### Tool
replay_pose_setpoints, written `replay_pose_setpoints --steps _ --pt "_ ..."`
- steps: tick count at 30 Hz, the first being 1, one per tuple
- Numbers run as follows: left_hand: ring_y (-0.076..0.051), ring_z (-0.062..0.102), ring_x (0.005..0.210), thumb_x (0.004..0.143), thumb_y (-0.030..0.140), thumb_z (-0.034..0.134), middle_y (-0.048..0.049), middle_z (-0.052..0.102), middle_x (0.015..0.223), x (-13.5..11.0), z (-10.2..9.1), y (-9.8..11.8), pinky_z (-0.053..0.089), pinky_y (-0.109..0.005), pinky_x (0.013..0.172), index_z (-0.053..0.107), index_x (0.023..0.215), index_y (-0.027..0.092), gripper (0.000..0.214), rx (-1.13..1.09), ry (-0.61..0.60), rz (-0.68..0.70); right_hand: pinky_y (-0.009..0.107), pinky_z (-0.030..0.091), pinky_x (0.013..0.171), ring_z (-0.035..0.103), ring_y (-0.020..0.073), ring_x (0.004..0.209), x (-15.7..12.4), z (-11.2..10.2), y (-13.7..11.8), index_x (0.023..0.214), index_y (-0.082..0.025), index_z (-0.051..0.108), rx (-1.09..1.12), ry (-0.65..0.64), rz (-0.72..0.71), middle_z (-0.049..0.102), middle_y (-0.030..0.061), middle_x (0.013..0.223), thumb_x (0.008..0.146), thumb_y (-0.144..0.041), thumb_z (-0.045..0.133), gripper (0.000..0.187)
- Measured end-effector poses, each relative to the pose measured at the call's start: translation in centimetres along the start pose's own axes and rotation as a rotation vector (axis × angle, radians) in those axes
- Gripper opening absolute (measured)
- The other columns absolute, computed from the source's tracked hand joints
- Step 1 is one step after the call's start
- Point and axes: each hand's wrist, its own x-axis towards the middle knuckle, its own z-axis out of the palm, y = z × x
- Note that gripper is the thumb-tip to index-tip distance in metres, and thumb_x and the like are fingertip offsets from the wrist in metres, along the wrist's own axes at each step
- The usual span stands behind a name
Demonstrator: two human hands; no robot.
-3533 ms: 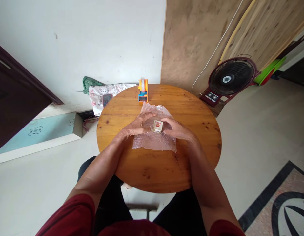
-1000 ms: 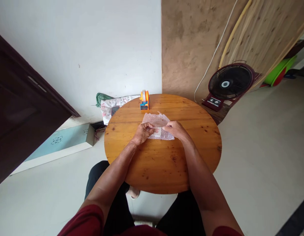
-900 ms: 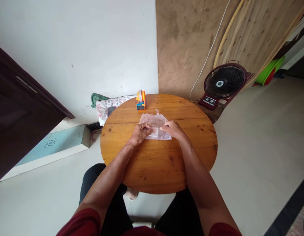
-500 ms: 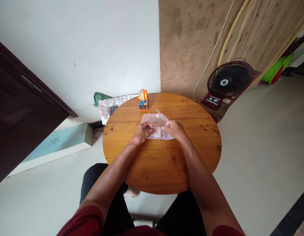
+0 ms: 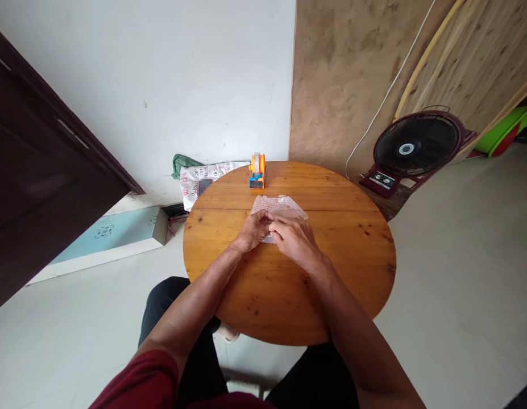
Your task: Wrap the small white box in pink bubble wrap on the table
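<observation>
A sheet of clear bubble wrap (image 5: 277,204) lies on the round wooden table (image 5: 263,295), partly covered by both hands. My left hand (image 5: 253,230) grips the wrap at its near left side, fingers curled. Close against it, my right hand (image 5: 292,237) is closed with thumb and fingers pinched on the wrap near its middle. The fingertips of the two hands nearly meet, and what lies under them is hidden. Behind the wrap stands an orange and blue tape dispenser (image 5: 257,170) with a roll of tape.
A dark red fan (image 5: 406,149) stands on the floor at the right. Behind the table's left edge lean a printed white sack (image 5: 193,184) and a green bag (image 5: 184,165). A dark door (image 5: 45,136) and a pale blue-topped ledge (image 5: 105,233) are at the left.
My right hand has moved left, up against my left hand, over the middle of the bubble wrap. A small pale item with red print seen in the wrap before is now covered.
</observation>
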Motion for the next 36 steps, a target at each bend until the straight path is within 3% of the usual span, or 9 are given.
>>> replay_pose_setpoints --steps 6,13,20,23,27,33,36 --pt "-0.010 0.057 0.070 0.062 0.033 0.080 0.0005 0.062 0.076 0.4 -0.3 -1.0 0.044 -0.022 0.067 0.058 0.083 0.014 0.036 -0.057 0.005 -0.026 0.032 0.039 0.083 0.060 0.0226 0.098 0.3 0.7 0.5 0.095 -0.019 0.071 -0.048 -0.068 0.077 0.071 0.0079 0.102 0.091 -0.020 0.053 0.019" --pt "-0.010 0.055 0.068 0.060 0.038 0.080 0.0016 0.061 0.075 0.5 -0.2 -1.0 0.042 -0.022 0.065 0.057 0.084 0.015 0.040 -0.025 0.018 -0.060 0.030 0.040 0.092 0.060 0.0211 0.102 0.4 0.7 1.6 0.091 -0.020 0.075 0.033 -0.112 0.069 0.073 0.0048 0.106 0.093 -0.024 0.053 0.023" --pt "-0.012 0.050 0.068 0.063 0.042 0.075 0.0015 0.059 0.070 0.1 -3.0 1.1 0.035 -0.022 0.060 0.065 0.081 0.014 0.035 0.406 -0.013 -0.082 0.031 0.038 0.088 0.061 0.0209 0.103 0.3 0.4 1.3 0.092 -0.021 0.077 0.039 -0.113 0.110 0.073 0.0053 0.106 0.092 -0.022 0.054 0.023" --pt "-0.010 0.046 0.061 0.067 0.036 0.067 0.0035 0.055 0.063 0.0 -4.0 1.9 0.031 -0.021 0.057 0.065 0.075 0.014 0.023 0.474 -0.062 -0.142 0.032 0.037 0.088 0.061 0.0213 0.104 0.3 0.5 1.3 0.089 -0.020 0.076 0.039 -0.104 0.114 0.073 0.0059 0.106 0.091 -0.022 0.054 0.022" --pt "-0.010 0.045 0.058 0.064 0.029 0.064 0.0035 0.053 0.059 0.0 -4.2 1.6 0.032 -0.021 0.055 0.062 0.066 0.014 0.016 0.521 -0.037 -0.203 0.033 0.035 0.087 0.061 0.0212 0.103 0.2 0.6 1.4 0.087 -0.019 0.075 0.023 -0.101 0.128 0.073 0.0067 0.106 0.092 -0.022 0.053 0.023" --pt "-0.012 0.051 0.060 0.067 0.042 0.070 0.0030 0.054 0.065 -1.6 -5.1 1.4 0.033 -0.021 0.053 0.061 0.085 0.014 0.035 0.597 0.148 -0.237 0.032 0.034 0.085 0.060 0.0212 0.101 0.1 0.4 1.2 0.086 -0.018 0.074 -0.018 -0.119 0.123 0.072 0.0081 0.107 0.092 -0.021 0.050 0.025" --pt "-0.011 0.051 0.053 0.064 0.050 0.078 0.0035 0.055 0.063 -2.5 -5.3 2.1 0.033 -0.021 0.048 0.057 0.099 0.016 0.053 0.518 0.146 -0.430 0.032 0.033 0.084 0.060 0.0213 0.100 0.1 0.5 1.3 0.086 -0.018 0.074 -0.043 -0.119 0.115 0.072 0.0093 0.107 0.093 -0.021 0.049 0.027"
